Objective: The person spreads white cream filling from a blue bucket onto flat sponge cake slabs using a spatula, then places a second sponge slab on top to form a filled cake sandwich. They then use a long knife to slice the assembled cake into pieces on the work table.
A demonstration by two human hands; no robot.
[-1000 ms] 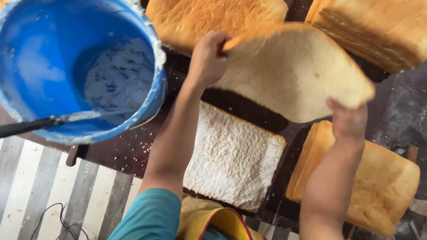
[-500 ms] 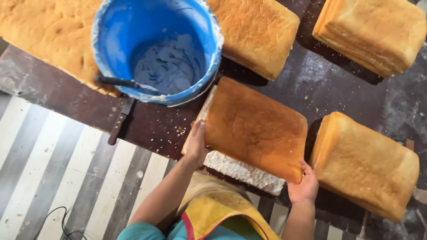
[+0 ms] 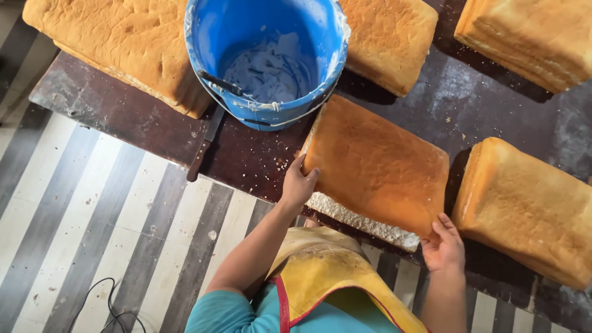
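The top slab, held up in the air a second ago, now lies flat, brown side up, on the white creamed layer, whose pale edge shows along the near side. Half a second ago it was already down; since then it has settled nearly square, so the stacking looks done and only the lining-up is left. The left hand presses its near-left corner, fingers curled over the edge. The right hand cups the near-right corner, fingers spread. Both grip lightly. Behind stands a blue bucket of cream with a knife beside it; more loaves lie around on the dark table.
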